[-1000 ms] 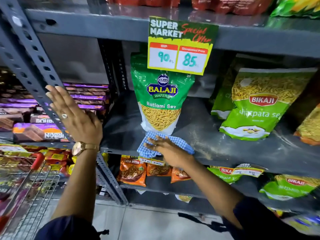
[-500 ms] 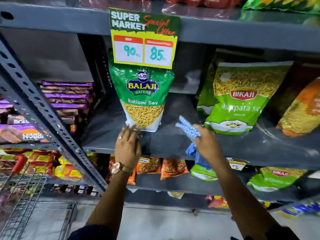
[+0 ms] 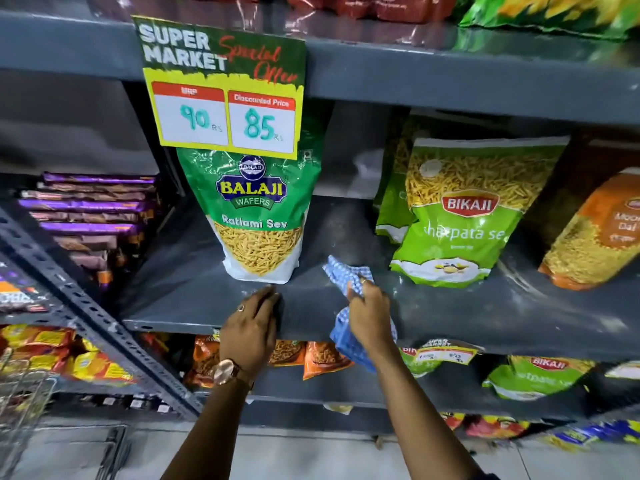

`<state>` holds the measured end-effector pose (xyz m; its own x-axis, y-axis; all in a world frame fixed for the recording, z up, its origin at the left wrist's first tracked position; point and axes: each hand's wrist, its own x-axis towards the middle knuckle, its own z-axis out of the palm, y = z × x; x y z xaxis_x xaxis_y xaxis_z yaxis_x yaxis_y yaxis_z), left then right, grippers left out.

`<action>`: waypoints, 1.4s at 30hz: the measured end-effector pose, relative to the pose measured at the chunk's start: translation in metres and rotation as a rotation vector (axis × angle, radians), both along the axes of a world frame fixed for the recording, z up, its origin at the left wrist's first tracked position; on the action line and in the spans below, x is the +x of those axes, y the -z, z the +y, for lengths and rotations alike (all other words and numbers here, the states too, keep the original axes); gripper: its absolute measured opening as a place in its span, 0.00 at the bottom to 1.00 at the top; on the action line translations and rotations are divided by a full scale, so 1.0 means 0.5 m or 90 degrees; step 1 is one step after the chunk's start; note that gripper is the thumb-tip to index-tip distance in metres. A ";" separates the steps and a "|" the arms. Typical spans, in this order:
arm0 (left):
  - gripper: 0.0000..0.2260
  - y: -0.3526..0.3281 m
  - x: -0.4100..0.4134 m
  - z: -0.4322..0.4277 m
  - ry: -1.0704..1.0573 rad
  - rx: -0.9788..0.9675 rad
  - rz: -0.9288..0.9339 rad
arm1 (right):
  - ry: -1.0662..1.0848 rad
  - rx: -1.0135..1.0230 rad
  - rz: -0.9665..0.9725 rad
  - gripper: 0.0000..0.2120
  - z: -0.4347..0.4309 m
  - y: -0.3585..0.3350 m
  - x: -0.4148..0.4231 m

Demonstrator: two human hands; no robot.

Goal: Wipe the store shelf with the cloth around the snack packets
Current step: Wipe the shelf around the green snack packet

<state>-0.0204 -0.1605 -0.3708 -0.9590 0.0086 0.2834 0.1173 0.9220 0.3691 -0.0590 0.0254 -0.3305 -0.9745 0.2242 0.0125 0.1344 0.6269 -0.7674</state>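
Observation:
A dusty grey shelf (image 3: 194,289) carries a green Balaji sev packet (image 3: 258,216) standing upright and a green Bikaji packet (image 3: 460,216) to its right. My right hand (image 3: 369,315) grips a blue checked cloth (image 3: 346,275) at the shelf's front, in the gap between the two packets; part of the cloth hangs below the shelf edge. My left hand (image 3: 252,327) lies flat on the front edge, fingertips just below the Balaji packet, holding nothing.
A price sign (image 3: 225,88) hangs from the shelf above, over the Balaji packet. An orange packet (image 3: 595,237) leans at the right. Purple biscuit packs (image 3: 90,209) are stacked on the left unit behind a slanted perforated upright (image 3: 86,306). More snack packets fill the lower shelves; a wire trolley (image 3: 20,393) stands at the left.
My left hand came off the slanted upright and settled on the shelf edge below the Balaji packet. My right hand moved the cloth rightward from under that packet into the gap.

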 end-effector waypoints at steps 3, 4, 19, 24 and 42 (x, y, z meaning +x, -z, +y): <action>0.19 0.000 -0.001 0.004 -0.012 -0.008 -0.007 | 0.111 -0.092 0.068 0.11 0.000 -0.025 -0.057; 0.19 0.001 -0.002 0.005 -0.010 -0.013 -0.005 | 0.124 -0.079 0.084 0.12 -0.002 -0.028 -0.078; 0.18 0.017 -0.006 0.007 -0.027 -0.004 0.025 | 0.109 0.044 0.111 0.19 -0.026 0.000 -0.208; 0.17 0.019 -0.004 0.008 -0.028 0.001 0.042 | 0.109 0.180 -0.006 0.24 -0.020 0.022 -0.232; 0.19 0.022 -0.007 0.008 -0.028 -0.004 0.055 | 0.076 0.168 0.143 0.12 -0.028 -0.051 -0.348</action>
